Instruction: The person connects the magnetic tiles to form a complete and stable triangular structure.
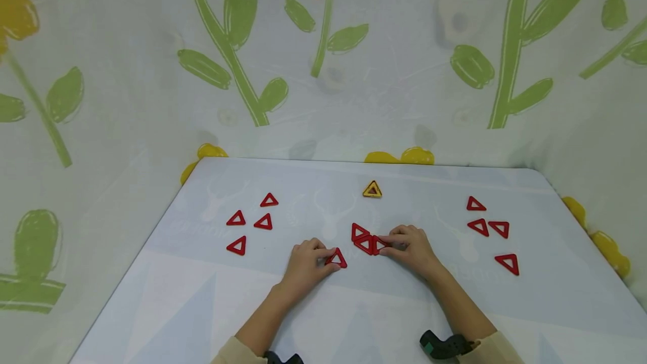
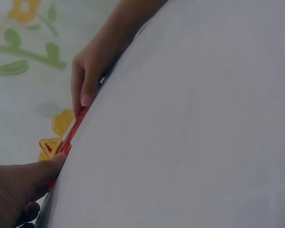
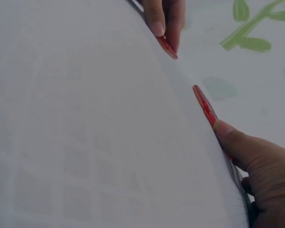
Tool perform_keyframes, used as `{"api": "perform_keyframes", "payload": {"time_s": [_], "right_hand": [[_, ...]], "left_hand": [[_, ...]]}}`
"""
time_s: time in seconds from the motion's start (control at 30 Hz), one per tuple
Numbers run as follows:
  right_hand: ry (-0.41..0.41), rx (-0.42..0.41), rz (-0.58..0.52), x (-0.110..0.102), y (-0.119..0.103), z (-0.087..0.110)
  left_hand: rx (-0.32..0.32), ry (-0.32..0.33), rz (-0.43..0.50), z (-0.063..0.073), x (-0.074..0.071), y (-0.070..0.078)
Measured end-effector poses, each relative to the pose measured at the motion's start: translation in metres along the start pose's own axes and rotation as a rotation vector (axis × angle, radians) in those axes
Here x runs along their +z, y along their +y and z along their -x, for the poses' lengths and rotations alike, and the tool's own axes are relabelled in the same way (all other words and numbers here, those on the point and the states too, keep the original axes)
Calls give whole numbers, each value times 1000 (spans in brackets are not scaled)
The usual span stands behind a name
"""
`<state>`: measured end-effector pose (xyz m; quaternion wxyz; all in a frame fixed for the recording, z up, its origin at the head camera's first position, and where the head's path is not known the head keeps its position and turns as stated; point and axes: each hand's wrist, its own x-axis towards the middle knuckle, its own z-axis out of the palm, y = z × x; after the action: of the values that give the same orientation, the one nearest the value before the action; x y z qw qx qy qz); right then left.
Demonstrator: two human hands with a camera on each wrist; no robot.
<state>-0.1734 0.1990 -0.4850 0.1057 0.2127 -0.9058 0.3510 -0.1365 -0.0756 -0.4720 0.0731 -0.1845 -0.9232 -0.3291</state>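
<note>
Left of centre in the head view, my left hand [image 1: 305,263] pinches a red triangle tile [image 1: 342,263] between thumb and fingers. My right hand [image 1: 413,247] pinches another red triangle frame [image 1: 376,245] by its right side. That one lies against a joined pair of red triangles [image 1: 358,231] on the table, edges touching. A gap separates the left hand's triangle from this cluster. In the left wrist view the left thumb [image 2: 54,164] presses on red plastic seen edge-on. The right wrist view shows the right thumb [image 3: 228,135] on a red edge [image 3: 205,105].
Several loose red triangles [image 1: 236,246] lie to the left on the table [image 1: 323,319], and several more [image 1: 507,263] to the right. A yellow triangle [image 1: 372,190] lies near the back edge. Behind the table hangs a flower-patterned cloth [image 1: 384,100].
</note>
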Motion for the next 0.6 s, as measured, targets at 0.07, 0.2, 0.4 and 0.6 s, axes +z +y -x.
{"api": "perform_keyframes", "payload": {"time_s": [0.07,0.2,0.4,0.6], "right_hand": [[-1,-1,0,0,0,0],[2,-11,3,0,-1,0],[8,-17,6,0,-1,0],[6,-14,7,0,0,-1]], "left_hand": [[1,-6,9,-1,1,2],[7,-20,37,-3,5,4],[35,-28,53,-7,11,6],[40,-25,13,-10,16,11]]}}
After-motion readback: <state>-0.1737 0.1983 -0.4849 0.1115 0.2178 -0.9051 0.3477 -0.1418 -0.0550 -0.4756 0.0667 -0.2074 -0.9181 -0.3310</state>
